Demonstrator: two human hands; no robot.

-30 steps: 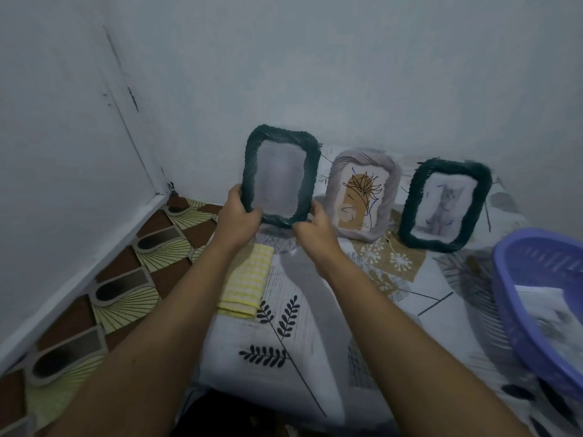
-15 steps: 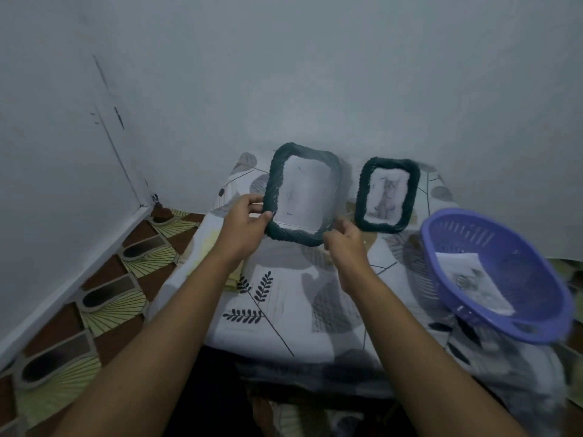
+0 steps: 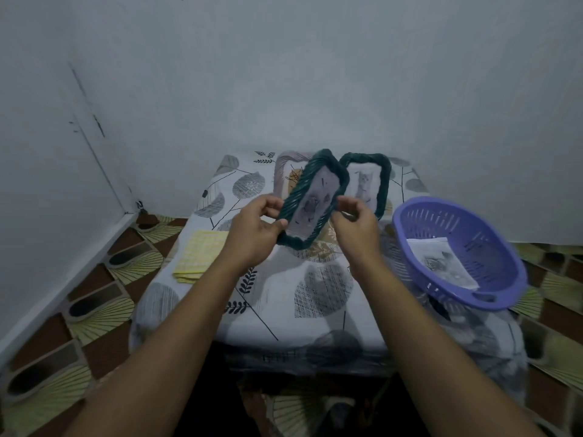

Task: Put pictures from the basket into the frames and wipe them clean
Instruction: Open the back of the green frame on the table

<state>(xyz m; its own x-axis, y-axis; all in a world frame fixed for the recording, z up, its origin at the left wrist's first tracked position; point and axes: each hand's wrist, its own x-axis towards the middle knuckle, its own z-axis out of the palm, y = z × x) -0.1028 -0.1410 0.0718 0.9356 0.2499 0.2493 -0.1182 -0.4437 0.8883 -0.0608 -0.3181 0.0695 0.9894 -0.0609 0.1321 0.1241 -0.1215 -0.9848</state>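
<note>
Green frame (image 3: 310,200) turned slantwise — gripped.

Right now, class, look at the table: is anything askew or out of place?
The green frame gripped by the left hand and right hand is tilted sideways. The purple basket seems to overhang the right edge of the table.

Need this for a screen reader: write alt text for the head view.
The left hand and right hand hold a dark green frame tilted above a leaf-print table. Behind stand a pale frame and a second green frame; a purple basket with a picture sits right, a yellow cloth left.
</note>
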